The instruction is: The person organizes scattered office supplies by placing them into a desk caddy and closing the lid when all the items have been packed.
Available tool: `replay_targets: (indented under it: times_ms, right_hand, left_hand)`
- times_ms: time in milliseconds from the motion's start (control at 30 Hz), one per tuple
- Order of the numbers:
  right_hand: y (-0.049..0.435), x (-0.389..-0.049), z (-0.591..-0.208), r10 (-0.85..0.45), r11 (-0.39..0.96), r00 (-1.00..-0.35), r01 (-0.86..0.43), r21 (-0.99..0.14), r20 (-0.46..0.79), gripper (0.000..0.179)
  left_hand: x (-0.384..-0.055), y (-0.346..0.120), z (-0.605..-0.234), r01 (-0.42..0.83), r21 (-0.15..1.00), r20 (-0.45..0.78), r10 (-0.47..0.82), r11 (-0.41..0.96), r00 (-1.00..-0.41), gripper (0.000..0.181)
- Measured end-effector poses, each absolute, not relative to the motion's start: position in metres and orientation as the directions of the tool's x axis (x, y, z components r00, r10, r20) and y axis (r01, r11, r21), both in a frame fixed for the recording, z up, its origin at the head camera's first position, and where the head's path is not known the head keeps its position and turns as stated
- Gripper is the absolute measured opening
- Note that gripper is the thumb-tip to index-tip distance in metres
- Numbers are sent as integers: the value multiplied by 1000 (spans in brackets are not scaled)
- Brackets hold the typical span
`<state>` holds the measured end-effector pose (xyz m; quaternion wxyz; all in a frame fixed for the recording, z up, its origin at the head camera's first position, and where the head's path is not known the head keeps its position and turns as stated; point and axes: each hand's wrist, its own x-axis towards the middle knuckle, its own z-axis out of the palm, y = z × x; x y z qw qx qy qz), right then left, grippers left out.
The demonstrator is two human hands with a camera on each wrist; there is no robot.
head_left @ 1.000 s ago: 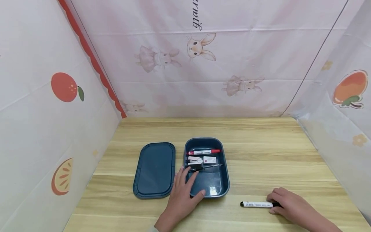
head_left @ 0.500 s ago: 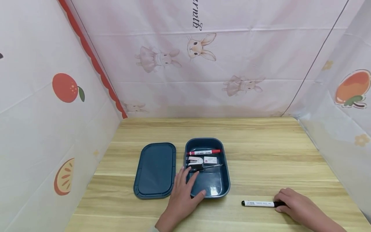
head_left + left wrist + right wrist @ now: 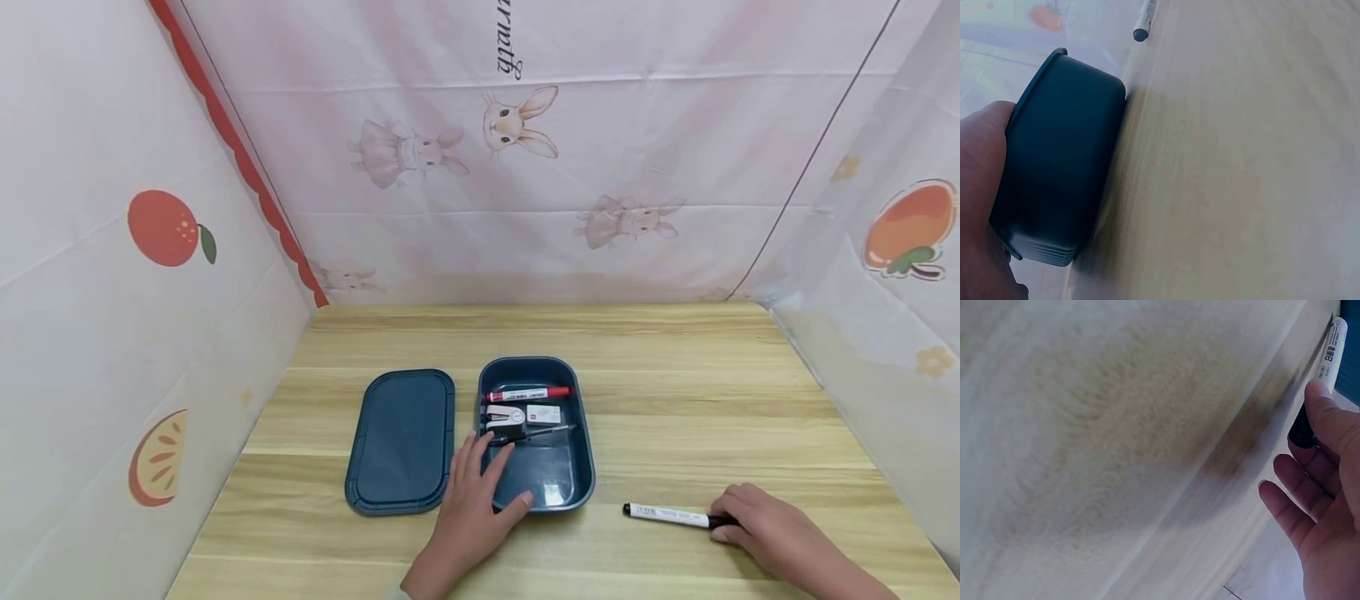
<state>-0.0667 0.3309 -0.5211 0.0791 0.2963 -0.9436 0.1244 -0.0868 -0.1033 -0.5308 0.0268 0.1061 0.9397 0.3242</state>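
My left hand (image 3: 472, 512) rests on the near left corner of a dark blue plastic box (image 3: 588, 450), its fingers spread over the rim. Inside the box lie a red-and-white marker (image 3: 528, 394), a white-and-black stapler-like item (image 3: 506, 417), a small white block (image 3: 543, 414) and a thin black pen (image 3: 547, 432). The left wrist view shows the outer wall of the box (image 3: 1066, 150) beside the hand. To the right, my right hand (image 3: 761, 525) pinches the black cap end of a white marker (image 3: 667, 515). Its printed barrel (image 3: 1330, 356) points left toward the box.
A dark blue lid (image 3: 401, 442) lies flat on the wooden table (image 3: 675, 358), left of the box. Printed cloth walls (image 3: 450, 208) enclose the table at the back and both sides.
My right hand and the white marker have shifted slightly right, and the marker's far end has tilted a little away from me. The left hand and the box stay put.
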Motion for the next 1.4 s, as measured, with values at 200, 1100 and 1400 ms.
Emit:
replay_targets:
  times_ms: [200,1100,1400]
  right_hand:
    - [331,-68,-519,-536,789,-798,-590,-173,277,28]
    - [287,-91,-482,-508,726,-744,-641,-248,435,45]
    - [263,-100,-475,-502,726,-729,-648,-231,465,35]
  left_hand:
    - [-87,-104,-533,185,613,27,214,768,-977,70]
    - [-85,-104,-528,194,613,38,216,766,-976,71]
    - [-85,-103,-529,193,611,43,212,768,-976,70]
